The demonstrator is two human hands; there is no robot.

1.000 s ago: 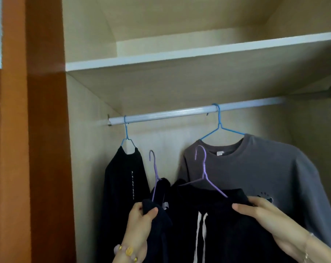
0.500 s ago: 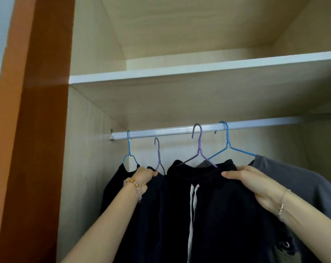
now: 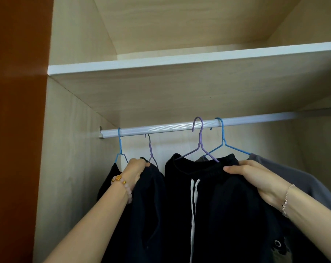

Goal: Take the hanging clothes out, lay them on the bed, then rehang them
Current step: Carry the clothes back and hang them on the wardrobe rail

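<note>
Hanging centre frame on purple hanger (image 3: pixel 200 144), hook over white rail (image 3: pixel 170 129): black drawstring top (image 3: pixel 227 205). Gripped at its right shoulder by right hand (image 3: pixel 255 179), fingers curled into the cloth. Just left, second dark garment (image 3: pixel 151 196) on smaller purple hanger (image 3: pixel 151 149), hook at rail's underside, cannot tell if caught; held at the shoulder by left hand (image 3: pixel 136 169), fingers wrapped round the fabric. Far left, black garment (image 3: pixel 109 179) on left blue hanger (image 3: pixel 120 147). Right, grey sweatshirt (image 3: pixel 301 181) on right blue hanger (image 3: pixel 223 143). Beaded bracelet (image 3: pixel 123 183) on left wrist, thin chain (image 3: pixel 287 198) on right. Pale shelf (image 3: pixel 179 61) across upper frame.
</note>
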